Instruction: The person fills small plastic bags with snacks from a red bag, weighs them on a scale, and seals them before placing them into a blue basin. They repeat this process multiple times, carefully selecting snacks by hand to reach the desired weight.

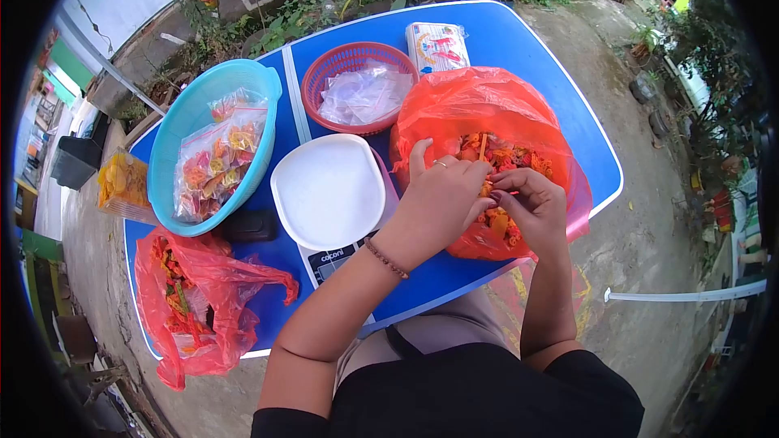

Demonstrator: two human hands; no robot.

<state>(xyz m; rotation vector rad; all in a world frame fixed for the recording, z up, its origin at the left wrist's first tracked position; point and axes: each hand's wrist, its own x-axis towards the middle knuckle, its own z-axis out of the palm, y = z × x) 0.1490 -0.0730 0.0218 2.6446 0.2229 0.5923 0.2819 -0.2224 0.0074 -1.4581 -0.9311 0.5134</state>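
My left hand (446, 195) and my right hand (532, 208) meet over a large open red plastic bag (487, 97) on the right of the table. Their fingertips are pinched together around a small orange piece (487, 188), which the fingers partly cover. Crinkled orange and red pieces (531, 164) fill the bag beneath. Left of my left forearm sits a kitchen scale (329, 261) with a white square tray (329, 191) on top.
A teal basket (273, 85) holds filled clear packets (219, 162). Behind the scale, a red basket (357, 53) holds clear plastic bags (367, 96), beside a white printed pack (438, 46). A second red bag (243, 292) lies front left on the blue table (519, 36).
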